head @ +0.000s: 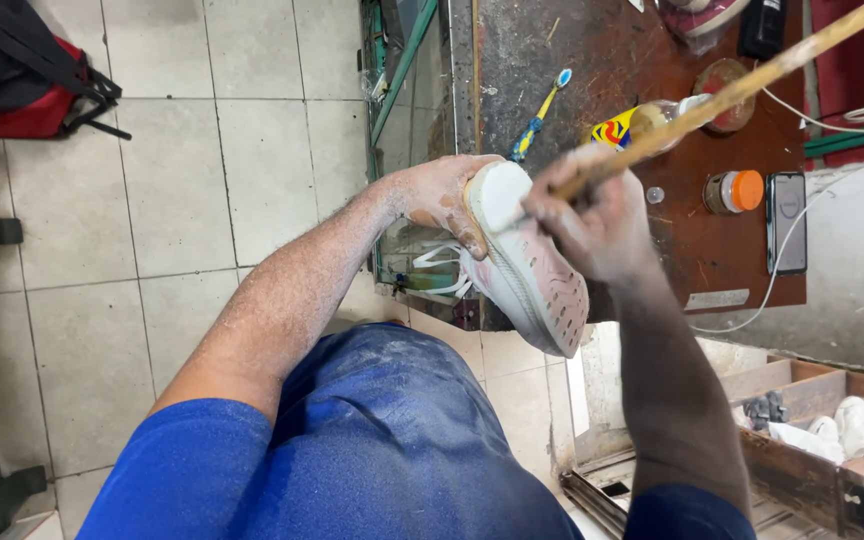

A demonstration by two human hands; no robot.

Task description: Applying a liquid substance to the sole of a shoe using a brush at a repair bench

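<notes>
A pale pink shoe (522, 255) is held sole-up over the lap, just off the bench (692, 250) edge, its heel clamped in the left hand (442, 195). The right hand (597, 225) is closed around a long wooden stick (742, 85) whose tip is set against the heel. The shoe is judged light, with a soft upper and stiffer sole; heel or sole edge is the firm hold, the loose white laces (442, 270) being avoided.

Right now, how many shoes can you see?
2. A pink-and-white shoe is held in the left hand; part of another shoe lies at the worktable's far edge. Others may be hidden.
</notes>
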